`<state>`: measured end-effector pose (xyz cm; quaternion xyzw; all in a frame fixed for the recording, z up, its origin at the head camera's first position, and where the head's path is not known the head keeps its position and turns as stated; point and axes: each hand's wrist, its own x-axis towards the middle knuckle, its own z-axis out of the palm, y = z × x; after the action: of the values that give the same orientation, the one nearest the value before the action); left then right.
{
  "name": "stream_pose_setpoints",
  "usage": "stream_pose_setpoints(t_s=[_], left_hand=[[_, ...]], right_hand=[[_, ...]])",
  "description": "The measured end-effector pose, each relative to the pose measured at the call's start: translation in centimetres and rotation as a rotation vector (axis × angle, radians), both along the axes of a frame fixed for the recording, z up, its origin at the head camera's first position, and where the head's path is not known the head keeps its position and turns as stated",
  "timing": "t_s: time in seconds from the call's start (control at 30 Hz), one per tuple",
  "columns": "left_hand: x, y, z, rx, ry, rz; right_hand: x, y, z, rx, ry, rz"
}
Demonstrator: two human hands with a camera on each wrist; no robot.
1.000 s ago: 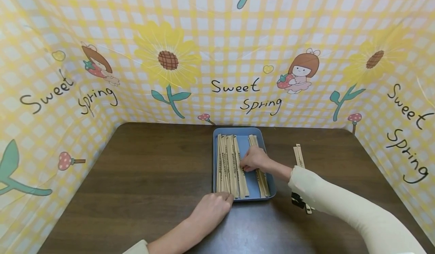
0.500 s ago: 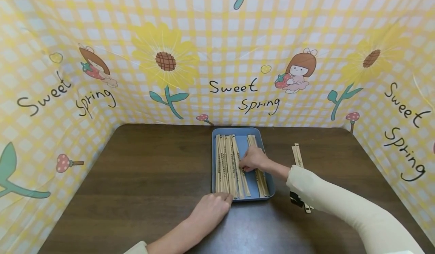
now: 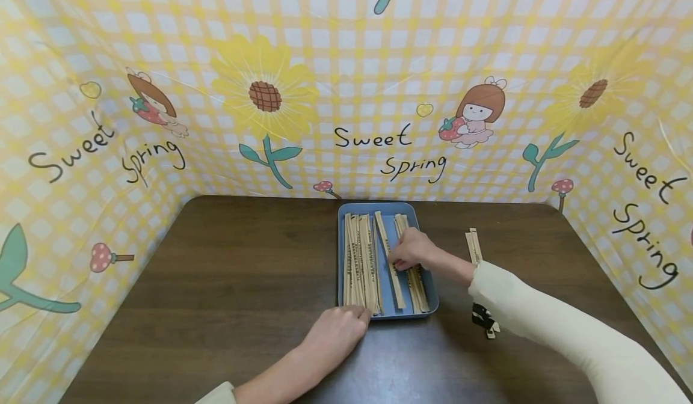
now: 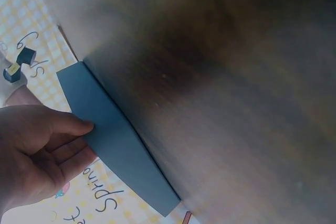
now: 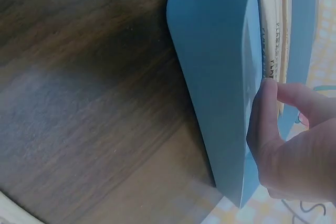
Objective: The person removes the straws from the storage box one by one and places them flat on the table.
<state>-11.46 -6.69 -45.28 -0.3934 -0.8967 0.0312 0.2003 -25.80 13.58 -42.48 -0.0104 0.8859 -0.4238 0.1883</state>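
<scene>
My right hand [image 3: 412,249] pinches one long paper-sleeved pair of chopsticks [image 3: 397,290] inside the blue tray [image 3: 433,299]. That sleeve lies slightly slanted between a wide row of similar chopsticks [image 3: 360,260] on the left and a narrower bunch [image 3: 418,293] on the right. In the right wrist view, thumb and finger meet at the printed paper sleeve [image 5: 271,30], just behind the tray's wall [image 5: 215,66]. At the near left corner, my left hand [image 3: 338,332] grips the tray's front rim. Its thumb [image 4: 79,124] lies on the outer wall [image 4: 121,140] in the left wrist view.
More paper-sleeved chopsticks [image 3: 473,247] lie on the brown table [image 3: 243,272] right of the tray, partly hidden under my right forearm. A black-and-cream object [image 3: 483,317] shows below the sleeve [image 3: 498,290]. Yellow checked cloth [image 3: 363,79] walls the table's back and sides.
My right hand has shifted right with one pair of chopsticks, opening a gap between it and the left row. The left hand has stayed on the tray's rim.
</scene>
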Motion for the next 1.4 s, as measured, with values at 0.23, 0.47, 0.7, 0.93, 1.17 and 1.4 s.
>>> stream_pose_setpoints(t_s=[0.23, 0.47, 0.7, 0.93, 1.17, 1.4], left_hand=[[0.1, 0.0, 0.1, -0.004, -0.01, 0.006], [0.0, 0.0, 0.2, -0.002, -0.014, 0.001], [0.0, 0.0, 0.3, 0.007, -0.037, 0.0], [-0.1, 0.0, 0.1, 0.009, -0.022, 0.001], [-0.1, 0.2, 0.3, 0.006, -0.044, -0.001], [-0.1, 0.1, 0.4, -0.012, -0.055, 0.001]], right_hand=[[-0.2, 1.8, 0.5, -0.109, -0.067, -0.016], [-0.4, 3.8, 2.2, -0.151, -0.098, 0.012], [-0.2, 5.9, 2.2, -0.139, -0.106, -0.021], [0.2, 8.2, 2.4, -0.181, -0.12, -0.047], [0.8, 10.8, 2.2, -0.139, -0.117, -0.051], [2.0, 13.3, 0.9, -0.145, -0.127, -0.083]])
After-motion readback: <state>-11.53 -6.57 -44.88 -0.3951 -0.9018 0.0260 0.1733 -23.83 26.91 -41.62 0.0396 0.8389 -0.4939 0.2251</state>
